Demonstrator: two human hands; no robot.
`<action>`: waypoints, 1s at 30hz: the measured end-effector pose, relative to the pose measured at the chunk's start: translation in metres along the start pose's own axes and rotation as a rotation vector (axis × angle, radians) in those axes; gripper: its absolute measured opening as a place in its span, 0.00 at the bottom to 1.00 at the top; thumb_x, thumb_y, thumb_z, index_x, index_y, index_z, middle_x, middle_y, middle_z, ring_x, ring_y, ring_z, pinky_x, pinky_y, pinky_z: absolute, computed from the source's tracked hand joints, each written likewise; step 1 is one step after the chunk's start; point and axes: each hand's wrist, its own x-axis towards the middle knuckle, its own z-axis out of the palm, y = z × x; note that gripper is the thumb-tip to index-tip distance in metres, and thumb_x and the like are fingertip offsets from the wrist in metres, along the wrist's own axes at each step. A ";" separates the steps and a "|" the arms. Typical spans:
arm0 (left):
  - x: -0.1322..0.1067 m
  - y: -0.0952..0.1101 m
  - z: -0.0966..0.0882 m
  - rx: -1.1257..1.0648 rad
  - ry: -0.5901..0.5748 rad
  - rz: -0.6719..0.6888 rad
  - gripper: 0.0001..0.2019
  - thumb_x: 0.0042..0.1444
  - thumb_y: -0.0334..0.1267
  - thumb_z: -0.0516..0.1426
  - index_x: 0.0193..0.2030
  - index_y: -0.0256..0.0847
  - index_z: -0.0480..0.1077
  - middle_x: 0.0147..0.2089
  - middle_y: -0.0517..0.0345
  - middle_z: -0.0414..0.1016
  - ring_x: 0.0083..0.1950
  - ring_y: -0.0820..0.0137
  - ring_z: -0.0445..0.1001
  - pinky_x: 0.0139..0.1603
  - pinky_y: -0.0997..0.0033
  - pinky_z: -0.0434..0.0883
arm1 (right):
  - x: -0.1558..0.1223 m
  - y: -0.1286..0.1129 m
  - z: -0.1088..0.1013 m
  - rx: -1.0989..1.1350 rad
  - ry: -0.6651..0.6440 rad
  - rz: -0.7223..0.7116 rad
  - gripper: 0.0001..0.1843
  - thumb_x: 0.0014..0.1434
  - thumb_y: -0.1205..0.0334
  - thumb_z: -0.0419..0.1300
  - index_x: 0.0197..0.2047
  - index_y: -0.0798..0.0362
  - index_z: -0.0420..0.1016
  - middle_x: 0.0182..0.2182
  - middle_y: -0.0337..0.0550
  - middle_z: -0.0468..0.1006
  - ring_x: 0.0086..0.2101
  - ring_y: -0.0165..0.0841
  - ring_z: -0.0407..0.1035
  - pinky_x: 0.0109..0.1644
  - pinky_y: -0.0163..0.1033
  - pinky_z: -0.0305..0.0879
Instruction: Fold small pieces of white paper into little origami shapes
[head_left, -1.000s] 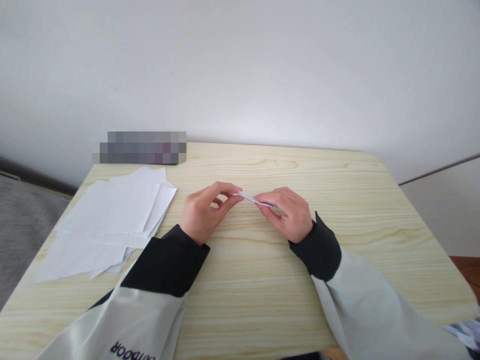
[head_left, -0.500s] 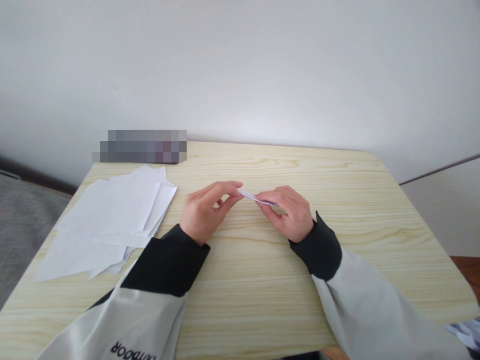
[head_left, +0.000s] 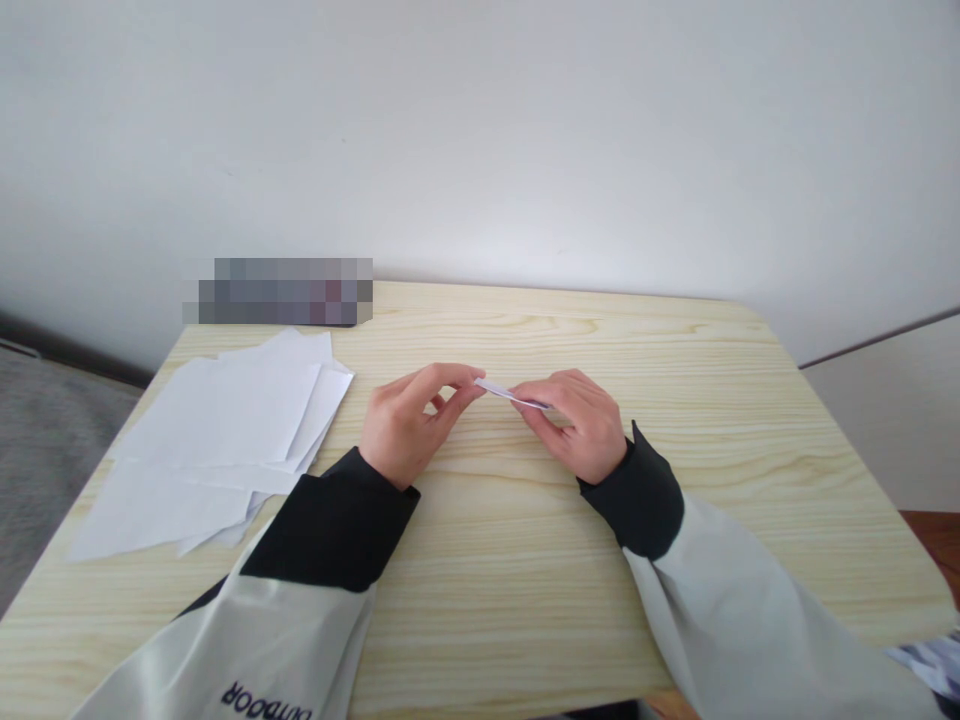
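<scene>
A small folded piece of white paper (head_left: 504, 393) is held between both hands just above the middle of a light wooden table (head_left: 525, 560). My left hand (head_left: 409, 425) pinches its left end between thumb and fingers. My right hand (head_left: 581, 425) grips its right end, fingers curled over it. The paper is seen nearly edge-on, so its shape is hard to make out. Both wrists rest near the tabletop, in black cuffs and grey sleeves.
A loose pile of white sheets (head_left: 217, 440) lies on the left part of the table. A blurred dark object (head_left: 281, 292) sits at the far left edge against the white wall. Grey floor shows left of the table.
Almost nothing has moved. My left fingers have shifted slightly along the paper's left end while both hands stay where they were.
</scene>
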 end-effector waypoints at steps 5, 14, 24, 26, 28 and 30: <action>0.001 -0.001 -0.001 0.028 -0.027 0.049 0.03 0.56 0.35 0.59 0.34 0.39 0.72 0.36 0.60 0.80 0.32 0.75 0.77 0.29 0.80 0.73 | 0.000 0.000 0.000 -0.011 -0.010 -0.004 0.05 0.58 0.70 0.57 0.38 0.52 0.71 0.31 0.40 0.81 0.29 0.29 0.73 0.38 0.36 0.65; 0.002 0.000 -0.004 0.103 -0.065 0.115 0.04 0.55 0.35 0.60 0.36 0.39 0.74 0.39 0.57 0.80 0.31 0.76 0.76 0.31 0.80 0.72 | -0.002 0.002 0.000 -0.017 -0.003 -0.028 0.06 0.58 0.71 0.59 0.39 0.52 0.71 0.32 0.40 0.81 0.29 0.29 0.72 0.38 0.37 0.66; -0.001 -0.005 -0.003 0.241 -0.108 0.157 0.05 0.59 0.36 0.56 0.35 0.41 0.73 0.43 0.59 0.80 0.39 0.72 0.79 0.39 0.78 0.73 | -0.001 0.001 0.002 -0.088 -0.009 0.018 0.04 0.59 0.69 0.58 0.36 0.52 0.73 0.29 0.39 0.81 0.27 0.28 0.71 0.40 0.37 0.65; -0.002 -0.006 -0.002 0.268 -0.117 0.137 0.06 0.59 0.37 0.55 0.36 0.40 0.73 0.42 0.60 0.80 0.37 0.72 0.79 0.37 0.78 0.72 | 0.000 0.001 0.004 -0.109 -0.016 0.044 0.04 0.60 0.67 0.58 0.35 0.52 0.73 0.27 0.38 0.80 0.26 0.28 0.71 0.40 0.37 0.65; -0.002 -0.006 -0.002 0.291 -0.153 0.078 0.07 0.59 0.38 0.55 0.36 0.40 0.73 0.39 0.60 0.81 0.32 0.73 0.78 0.32 0.77 0.70 | 0.000 0.001 0.007 -0.112 -0.026 0.089 0.04 0.60 0.65 0.58 0.35 0.52 0.74 0.28 0.39 0.80 0.27 0.29 0.71 0.40 0.37 0.65; 0.000 -0.007 -0.002 0.297 -0.207 -0.036 0.08 0.59 0.40 0.54 0.36 0.40 0.73 0.36 0.61 0.81 0.26 0.74 0.75 0.29 0.76 0.68 | 0.000 0.002 0.009 -0.076 -0.021 0.183 0.04 0.59 0.61 0.59 0.38 0.51 0.73 0.32 0.40 0.81 0.30 0.30 0.73 0.41 0.37 0.66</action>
